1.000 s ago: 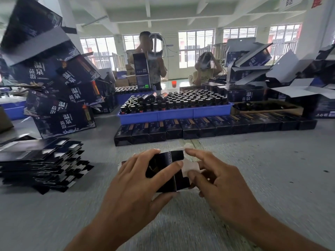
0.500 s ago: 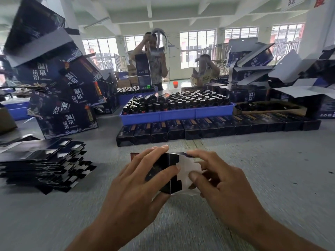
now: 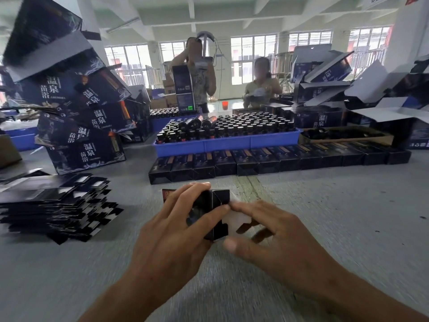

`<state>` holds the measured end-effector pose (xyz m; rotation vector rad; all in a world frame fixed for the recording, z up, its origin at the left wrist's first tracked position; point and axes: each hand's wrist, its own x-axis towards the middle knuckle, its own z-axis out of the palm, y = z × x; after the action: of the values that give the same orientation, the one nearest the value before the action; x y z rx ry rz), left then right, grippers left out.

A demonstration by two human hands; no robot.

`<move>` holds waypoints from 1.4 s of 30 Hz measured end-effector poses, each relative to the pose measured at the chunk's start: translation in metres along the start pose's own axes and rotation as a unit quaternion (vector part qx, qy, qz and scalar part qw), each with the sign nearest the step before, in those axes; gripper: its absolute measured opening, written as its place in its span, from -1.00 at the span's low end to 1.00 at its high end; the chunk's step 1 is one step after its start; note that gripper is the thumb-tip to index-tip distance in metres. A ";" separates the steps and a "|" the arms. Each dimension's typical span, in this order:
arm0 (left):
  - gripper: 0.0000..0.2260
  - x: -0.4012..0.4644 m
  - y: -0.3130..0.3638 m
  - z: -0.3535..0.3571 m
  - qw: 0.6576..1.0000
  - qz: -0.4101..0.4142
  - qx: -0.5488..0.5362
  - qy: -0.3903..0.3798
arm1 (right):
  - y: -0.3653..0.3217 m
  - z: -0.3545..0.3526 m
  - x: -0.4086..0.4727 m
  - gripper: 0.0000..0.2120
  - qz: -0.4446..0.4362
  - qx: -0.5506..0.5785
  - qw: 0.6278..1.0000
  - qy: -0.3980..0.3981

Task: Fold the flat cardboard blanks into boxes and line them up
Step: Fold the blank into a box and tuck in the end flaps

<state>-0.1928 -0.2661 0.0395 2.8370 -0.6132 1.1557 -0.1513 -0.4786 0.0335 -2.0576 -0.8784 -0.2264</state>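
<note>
Centrally, both hands: left hand [image 3: 176, 231] gripping half-folded box [image 3: 209, 212], right hand [image 3: 274, 231] pressing its white flap [image 3: 234, 220], bare table [image 3: 348, 217] rightward.

Daylit hall, barred windows [image 3: 253, 54], white beamed ceiling [image 3: 232, 12].

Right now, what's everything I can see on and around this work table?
Box being folded: one, black with white inner flaps, table centre, in both hands.
Flat blanks: one stack, black and white, near left on the table.
Folded boxes: one long row, black with orange stripes, ahead of the hands.
Blue trays: several, holding dark bottles, behind the row.
Large printed cartons: many, dark blue, piled far left and far right.
Grey table: one, underneath everything.
Other people: two, standing beyond the trays.
Left hand: grips the box's dark side.
Right hand: fingers at the white flaps; motion blur hides the exact contact.
</note>
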 end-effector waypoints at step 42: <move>-0.29 -0.004 0.019 0.004 0.998 -0.014 -0.049 0.024 | -0.003 0.002 -0.001 -0.82 0.052 0.189 0.978 0.070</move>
<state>-0.1997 -0.2829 0.0317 2.7181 -0.6077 1.1528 -0.1547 -0.4762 0.0336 -1.7051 -0.6662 -0.1327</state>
